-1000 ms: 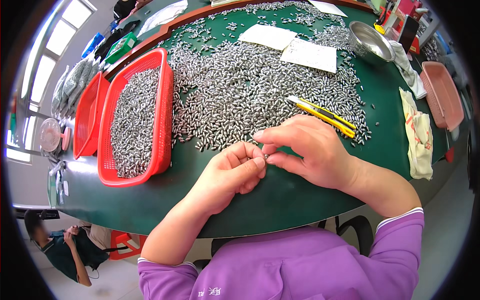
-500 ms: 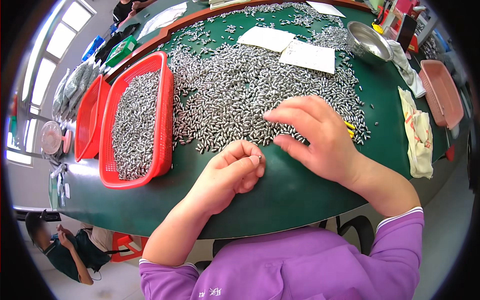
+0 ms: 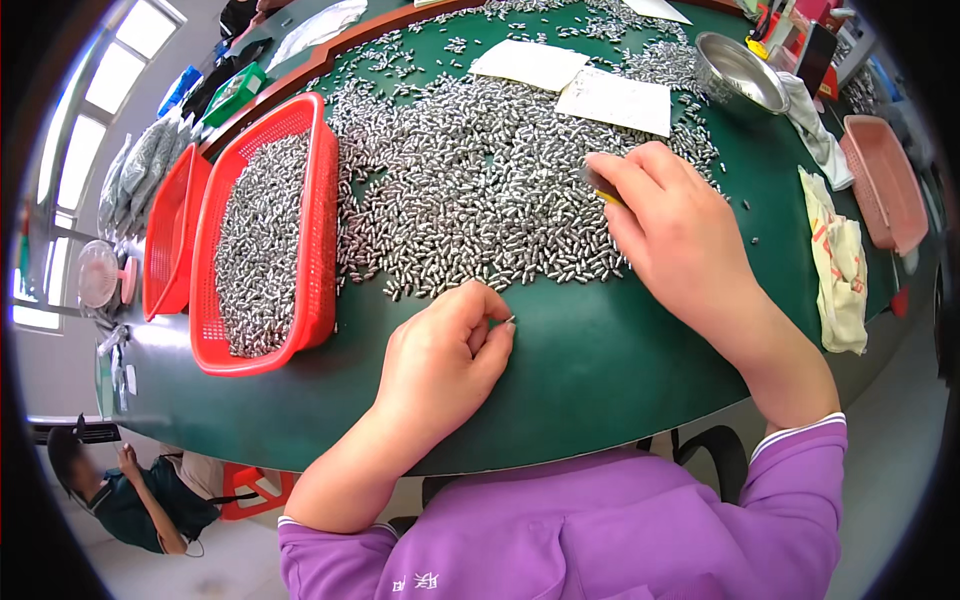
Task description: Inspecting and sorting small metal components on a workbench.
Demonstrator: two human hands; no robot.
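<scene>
Near the table's front edge, my left hand [image 3: 445, 350] is closed in a pinch on a small metal piece [image 3: 512, 319], mostly hidden by the fingertips. My right hand [image 3: 680, 215] is over the right side of a wide pile of small oblong silver metal pieces [image 3: 470, 190]. Its fingers are closed around a small dark-and-yellow tool [image 3: 603, 188], whose exact kind I cannot make out. Left of the pile, a red plastic basket [image 3: 325, 200] holds many similar pieces.
Paper sheets [image 3: 615, 100] lie on the pile's far side. A metal bowl [image 3: 740, 75], a cream cloth [image 3: 835, 265] and a pink basket [image 3: 885, 185] are at the right. Another red basket [image 3: 172, 240] and grey bags [image 3: 140, 175] are at the left; a person [image 3: 140, 495] sits beyond.
My right hand has moved up and right and closed on the dark-and-yellow tool; before, its fingers were apart and empty. My left hand has turned slightly, still pinching.
</scene>
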